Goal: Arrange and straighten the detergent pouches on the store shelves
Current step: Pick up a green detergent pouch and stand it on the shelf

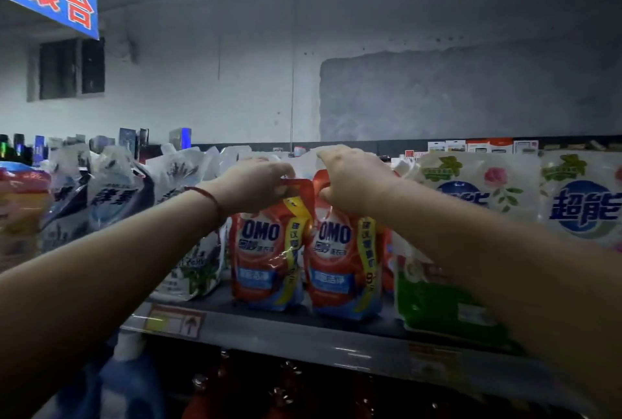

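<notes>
Pouches of detergent stand in a row on the top shelf (303, 327), and two red ones in the middle are the pair being handled. The step in hand looks like straightening these two so they face front and stand square.

Going left to right: at the far left lean several white and dark blue pouches (111, 193), tilted against each other and not yet tidy. Next comes a white and green pouch (195, 267), partly behind the left forearm. The left hand (255, 184), with a red string at the wrist, has its fingers curled round the top handle of the left red pouch (266, 257). Just beside it, touching or nearly so, the right hand (350, 179) grips the top of the right red pouch (343, 263) in the same way. Both pouches stand upright near the shelf's front edge, their labels forward. Right of them sits a green and white pouch (434, 304), low and near, then white pouches with roses (478, 183) standing further right.

All the pouches look sealed and full; what is in them cannot be seen. They are soft and will likely sag when let go.

Next, the two red pouches probably need setting down level, side by side, and releasing gently; the leaning ones on the left seem to need attention afterwards.
</notes>
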`<act>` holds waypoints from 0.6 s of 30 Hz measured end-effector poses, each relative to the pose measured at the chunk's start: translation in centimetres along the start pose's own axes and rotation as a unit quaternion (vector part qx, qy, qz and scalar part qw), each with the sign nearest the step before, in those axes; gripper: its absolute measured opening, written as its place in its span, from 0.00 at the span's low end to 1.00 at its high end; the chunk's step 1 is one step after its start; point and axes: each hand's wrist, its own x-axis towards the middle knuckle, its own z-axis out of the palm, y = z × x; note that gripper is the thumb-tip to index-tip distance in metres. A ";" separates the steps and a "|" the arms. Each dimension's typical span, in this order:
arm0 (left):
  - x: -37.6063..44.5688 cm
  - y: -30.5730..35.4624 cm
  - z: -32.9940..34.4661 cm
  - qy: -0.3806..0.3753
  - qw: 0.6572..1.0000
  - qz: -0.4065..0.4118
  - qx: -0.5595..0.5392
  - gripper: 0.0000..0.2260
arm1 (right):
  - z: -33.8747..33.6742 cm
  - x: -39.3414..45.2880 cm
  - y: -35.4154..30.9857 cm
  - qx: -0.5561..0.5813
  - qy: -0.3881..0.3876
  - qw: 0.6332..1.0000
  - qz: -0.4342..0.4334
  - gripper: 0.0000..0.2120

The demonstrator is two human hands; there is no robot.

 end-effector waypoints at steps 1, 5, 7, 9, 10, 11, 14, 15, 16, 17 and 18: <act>0.1 -0.4 0.2 0.016 1.000 0.011 -0.001 0.15 | 0.6 1.5 -0.3 -0.013 -0.037 0.999 0.035 0.19; 0.1 -2.0 1.6 0.028 0.994 0.025 -0.100 0.16 | 2.7 5.1 -0.4 -0.032 -0.131 0.981 0.139 0.20; 0.3 -2.6 1.9 0.038 0.989 0.032 -0.137 0.16 | 2.3 6.1 0.2 -0.015 -0.166 0.975 0.147 0.18; 0.9 -3.2 1.8 0.039 0.985 0.028 -0.163 0.17 | 0.7 6.4 1.2 0.035 -0.217 0.963 0.157 0.15; 1.2 -3.6 1.9 0.035 0.981 0.020 -0.189 0.17 | -0.1 6.4 1.8 0.074 -0.237 0.954 0.169 0.12; 1.5 -4.0 2.1 0.029 0.976 0.009 -0.217 0.17 | -0.7 6.2 2.4 0.107 -0.252 0.945 0.179 0.11; 2.2 -4.5 2.8 0.028 0.964 -0.013 -0.265 0.17 | -1.5 5.8 3.3 0.146 -0.277 0.928 0.202 0.11; 2.3 -4.5 3.0 0.031 0.962 -0.012 -0.272 0.16 | -1.4 5.7 3.1 0.151 -0.277 0.927 0.205 0.11; 2.2 -4.3 3.1 0.036 0.962 -0.005 -0.270 0.15 | -1.1 5.8 2.7 0.151 -0.270 0.928 0.206 0.11; 2.1 -4.2 3.2 0.046 0.966 0.004 -0.256 0.14 | -0.6 5.8 2.2 0.135 -0.258 0.936 0.199 0.12; 1.9 -4.0 3.2 0.061 0.969 0.016 -0.239 0.14 | -0.2 5.9 1.5 0.097 -0.246 0.947 0.183 0.12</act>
